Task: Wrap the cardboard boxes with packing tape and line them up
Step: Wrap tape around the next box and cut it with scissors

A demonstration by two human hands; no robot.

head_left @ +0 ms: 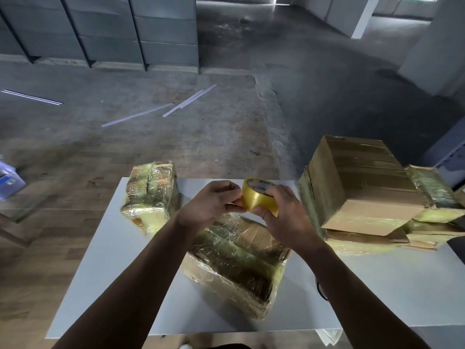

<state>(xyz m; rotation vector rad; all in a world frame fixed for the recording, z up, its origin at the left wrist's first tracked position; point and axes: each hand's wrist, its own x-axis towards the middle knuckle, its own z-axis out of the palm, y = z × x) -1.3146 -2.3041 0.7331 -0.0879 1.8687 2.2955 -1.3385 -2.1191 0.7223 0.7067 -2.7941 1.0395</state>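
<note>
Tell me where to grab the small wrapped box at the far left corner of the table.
Span the small wrapped box across its left and right faces, coming from above. It stands alone at the table corner with its top free, and its wrinkled tape skin looks slick, so pinching the film would probably slip.

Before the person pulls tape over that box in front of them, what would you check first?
1. Roll in hand: the right hand grips the tape roll. Ok.
2. Loose end found: the left hand pinches at the roll's edge, but whether an end is lifted is hidden. Cannot tell.
3. Box in place: the middle box lies on the white table, right under the hands. Ok.
4. Room to turn it: the wrapped box at the far left corner stands apart from it. Ok.
5. Right side: the stack of boxes sits close to the middle box; the gap between them is unclear. Cannot tell.
</note>
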